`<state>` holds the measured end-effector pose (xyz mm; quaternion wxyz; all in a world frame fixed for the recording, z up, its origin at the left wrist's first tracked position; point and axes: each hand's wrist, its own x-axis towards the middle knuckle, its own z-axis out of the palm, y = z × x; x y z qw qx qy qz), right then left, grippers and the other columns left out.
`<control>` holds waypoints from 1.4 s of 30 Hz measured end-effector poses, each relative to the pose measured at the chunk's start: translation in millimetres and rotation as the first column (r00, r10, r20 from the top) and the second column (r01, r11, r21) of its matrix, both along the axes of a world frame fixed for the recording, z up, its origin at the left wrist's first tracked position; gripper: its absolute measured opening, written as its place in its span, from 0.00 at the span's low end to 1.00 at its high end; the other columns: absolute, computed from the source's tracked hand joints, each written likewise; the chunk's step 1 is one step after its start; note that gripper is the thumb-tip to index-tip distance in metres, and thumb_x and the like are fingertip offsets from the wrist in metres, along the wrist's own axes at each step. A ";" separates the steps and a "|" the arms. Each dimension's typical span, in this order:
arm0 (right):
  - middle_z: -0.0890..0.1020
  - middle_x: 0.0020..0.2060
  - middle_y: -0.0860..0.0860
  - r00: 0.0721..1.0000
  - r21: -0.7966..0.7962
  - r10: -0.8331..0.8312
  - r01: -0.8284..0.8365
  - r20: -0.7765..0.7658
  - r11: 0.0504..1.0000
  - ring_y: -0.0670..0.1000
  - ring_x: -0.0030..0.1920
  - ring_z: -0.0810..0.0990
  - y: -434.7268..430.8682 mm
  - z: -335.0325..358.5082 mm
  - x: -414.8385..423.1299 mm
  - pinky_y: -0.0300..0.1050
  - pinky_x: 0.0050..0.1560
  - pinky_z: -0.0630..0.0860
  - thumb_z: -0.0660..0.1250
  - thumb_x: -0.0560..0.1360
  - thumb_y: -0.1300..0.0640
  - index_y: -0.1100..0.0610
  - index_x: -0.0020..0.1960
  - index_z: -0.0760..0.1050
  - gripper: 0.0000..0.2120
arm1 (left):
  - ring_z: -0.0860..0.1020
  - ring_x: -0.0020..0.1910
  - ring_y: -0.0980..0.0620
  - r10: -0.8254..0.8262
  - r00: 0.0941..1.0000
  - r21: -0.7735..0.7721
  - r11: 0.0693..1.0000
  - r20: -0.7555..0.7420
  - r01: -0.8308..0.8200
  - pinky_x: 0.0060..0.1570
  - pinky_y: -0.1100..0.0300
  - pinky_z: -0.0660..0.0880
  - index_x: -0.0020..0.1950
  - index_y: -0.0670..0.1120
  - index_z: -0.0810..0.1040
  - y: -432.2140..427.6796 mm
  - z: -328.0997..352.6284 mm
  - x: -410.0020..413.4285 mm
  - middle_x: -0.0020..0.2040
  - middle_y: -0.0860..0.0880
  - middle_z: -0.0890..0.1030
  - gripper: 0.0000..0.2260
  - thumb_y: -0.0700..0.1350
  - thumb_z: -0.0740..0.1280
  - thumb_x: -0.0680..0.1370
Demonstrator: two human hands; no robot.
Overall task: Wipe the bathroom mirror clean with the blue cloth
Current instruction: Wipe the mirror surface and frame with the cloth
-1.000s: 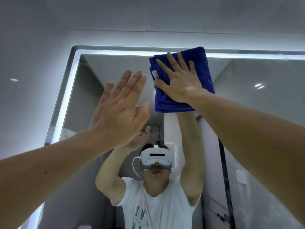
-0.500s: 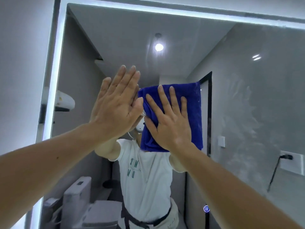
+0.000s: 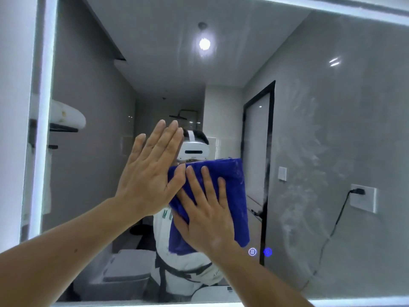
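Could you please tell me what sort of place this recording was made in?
Most likely a home bathroom: a wide wall mirror with a lit edge, and reflected in it a toilet low on the left and an overhead shower head further back.

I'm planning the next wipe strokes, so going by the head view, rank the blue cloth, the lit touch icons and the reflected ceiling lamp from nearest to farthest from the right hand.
1. blue cloth, pressed flat under the right hand.
2. lit touch icons, just to the lower right of the hand.
3. reflected ceiling lamp, high up near the top.
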<state>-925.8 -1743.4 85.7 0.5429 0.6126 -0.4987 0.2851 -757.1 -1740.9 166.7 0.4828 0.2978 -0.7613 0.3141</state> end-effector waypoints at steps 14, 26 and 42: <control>0.56 0.79 0.53 1.000 -0.104 0.002 -0.001 0.008 0.995 0.57 0.79 0.51 37.7 52.2 -132.9 0.61 0.77 0.49 0.52 0.81 0.40 0.48 0.79 0.53 0.29 | 0.45 0.80 0.52 -0.019 0.999 -0.001 1.000 0.048 0.020 0.77 0.45 0.47 0.80 0.46 0.50 24.6 -9.4 -56.1 0.81 0.49 0.51 0.28 0.56 0.46 0.81; 0.54 0.79 0.56 0.880 -0.238 0.031 0.095 0.475 0.967 0.61 0.79 0.50 36.3 112.7 -126.3 0.64 0.76 0.51 0.46 0.82 0.41 0.51 0.80 0.53 0.29 | 0.47 0.80 0.50 0.025 0.999 -0.122 0.992 -0.030 -0.028 0.76 0.47 0.47 0.80 0.43 0.52 29.4 17.0 -86.4 0.81 0.46 0.53 0.28 0.54 0.46 0.81; 0.62 0.77 0.57 0.993 -0.216 0.113 -0.101 0.043 0.971 0.61 0.78 0.56 35.0 4.6 -147.3 0.65 0.75 0.55 0.55 0.82 0.44 0.52 0.77 0.64 0.26 | 0.48 0.80 0.48 0.035 0.999 -0.023 0.999 0.017 -0.034 0.75 0.40 0.52 0.80 0.42 0.54 44.0 -12.8 -70.4 0.80 0.46 0.53 0.29 0.55 0.46 0.82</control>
